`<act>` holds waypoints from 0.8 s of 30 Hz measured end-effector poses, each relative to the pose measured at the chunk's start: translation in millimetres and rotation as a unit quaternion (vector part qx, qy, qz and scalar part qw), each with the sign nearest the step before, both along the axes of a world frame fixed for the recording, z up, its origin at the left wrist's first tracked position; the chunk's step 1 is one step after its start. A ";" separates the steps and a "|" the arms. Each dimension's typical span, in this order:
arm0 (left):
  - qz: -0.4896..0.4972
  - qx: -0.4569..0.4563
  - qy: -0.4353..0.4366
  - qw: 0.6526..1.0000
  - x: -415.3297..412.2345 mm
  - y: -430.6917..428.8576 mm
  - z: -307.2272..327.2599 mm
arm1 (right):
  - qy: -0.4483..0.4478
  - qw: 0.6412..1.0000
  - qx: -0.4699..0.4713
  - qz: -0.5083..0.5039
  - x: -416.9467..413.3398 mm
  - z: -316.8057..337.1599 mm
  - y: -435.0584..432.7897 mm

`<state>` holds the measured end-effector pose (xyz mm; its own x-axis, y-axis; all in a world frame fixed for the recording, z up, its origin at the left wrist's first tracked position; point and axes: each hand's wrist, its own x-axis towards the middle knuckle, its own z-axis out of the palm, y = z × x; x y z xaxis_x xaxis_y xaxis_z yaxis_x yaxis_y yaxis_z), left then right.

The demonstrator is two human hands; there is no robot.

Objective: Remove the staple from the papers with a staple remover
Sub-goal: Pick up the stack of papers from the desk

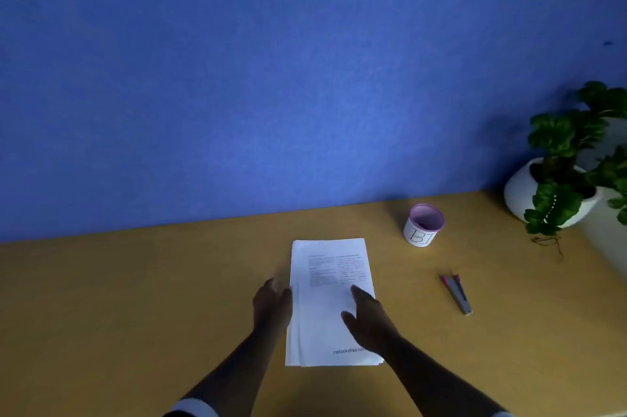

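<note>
I see the papers (330,301) lying flat mid-desk (135,298). My left hand (272,306) rests against their nine o'clock edge, fingers loosely extended, gripping nothing. My right hand (368,320) lies spread on the sheets. The staple remover (457,293) sits untouched at three o'clock, well apart.

Your stack of white printed papers (329,298) lies in the middle of the tan wooden desk (135,298), before the blue fabric partition (271,77). Your left hand (273,303) sits at its left edge; your right hand (368,318) rests on its right side. Right of the papers lies the grey-and-red staple remover (457,292). Behind that stands the white pink-rimmed cup (423,225), and in the far right corner the white-potted green plant (563,175).
</note>
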<state>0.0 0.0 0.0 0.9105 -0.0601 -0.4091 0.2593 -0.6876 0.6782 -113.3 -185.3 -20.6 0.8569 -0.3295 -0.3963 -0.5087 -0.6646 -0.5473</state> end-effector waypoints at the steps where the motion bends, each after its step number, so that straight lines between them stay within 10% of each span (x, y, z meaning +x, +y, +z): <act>1: 0.028 -0.009 0.019 0.999 0.7 -1.2 -2.9 | 0.007 1.000 0.014 -0.005 -0.3 -3.9 1.6; 11: 0.108 -0.053 0.113 0.986 -5.3 -16.6 -7.7 | 0.041 0.999 -0.007 0.016 -4.8 -14.5 7.1; 24: 0.000 -0.124 -0.072 0.990 -44.6 -27.0 13.2 | -0.064 0.991 0.091 -0.068 19.2 28.0 6.4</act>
<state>-44.6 -27.0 13.2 0.9584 -0.1421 -0.2474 0.1473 -0.4961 0.8557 -94.1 -178.9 7.4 0.8572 -0.3775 -0.3503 -0.5045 -0.4788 -0.7185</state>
